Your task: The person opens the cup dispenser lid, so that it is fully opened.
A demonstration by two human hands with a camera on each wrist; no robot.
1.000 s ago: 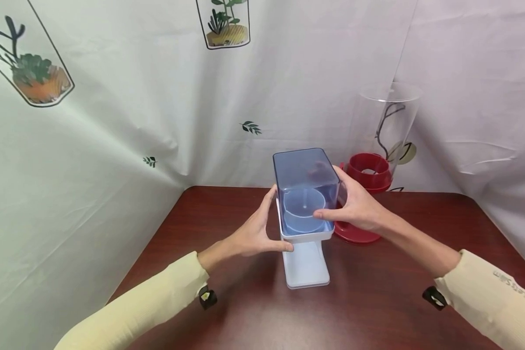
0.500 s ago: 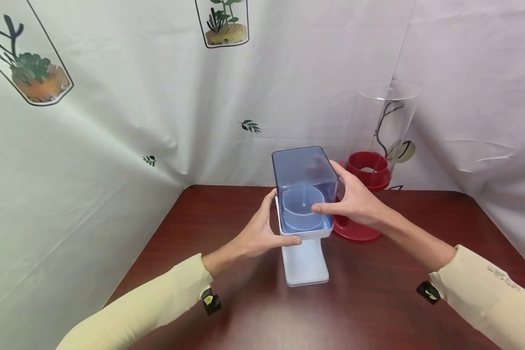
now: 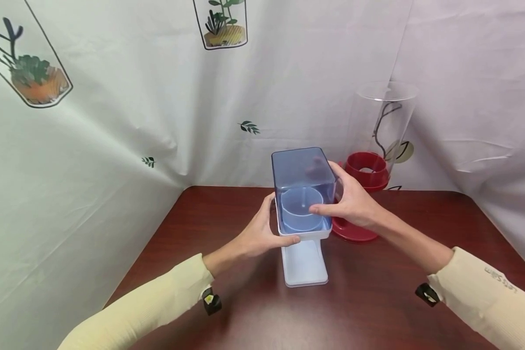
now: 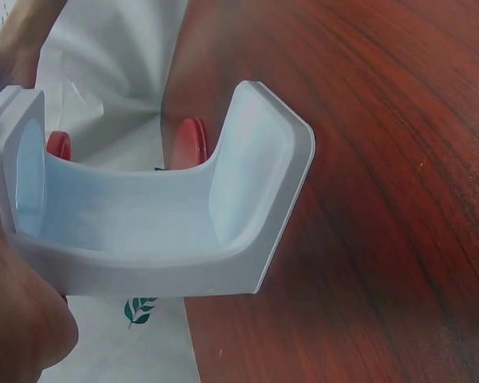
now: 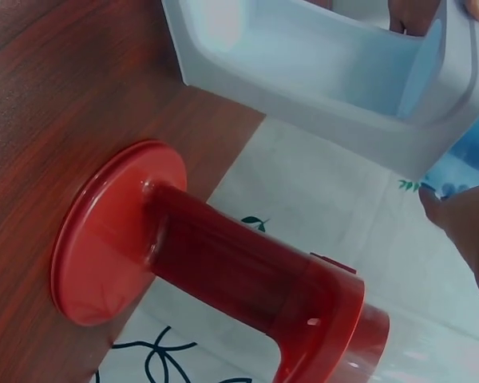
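Though the translucent box (image 3: 301, 172) is angular, its white stand (image 4: 140, 211) curves.

Blue container (image 3: 303, 194) — smooth plastic, apparently.

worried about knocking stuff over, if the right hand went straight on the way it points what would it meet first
Most likely the box: the right hand holds its side, thumb in front. Depth beyond is hard to judge.

Container (image 3: 296, 167) on stand (image 3: 305, 265) | stand on table (image 3: 249, 316) | pedestal (image 3: 356, 234) right of stand | curtain (image 3: 306, 73) behind table
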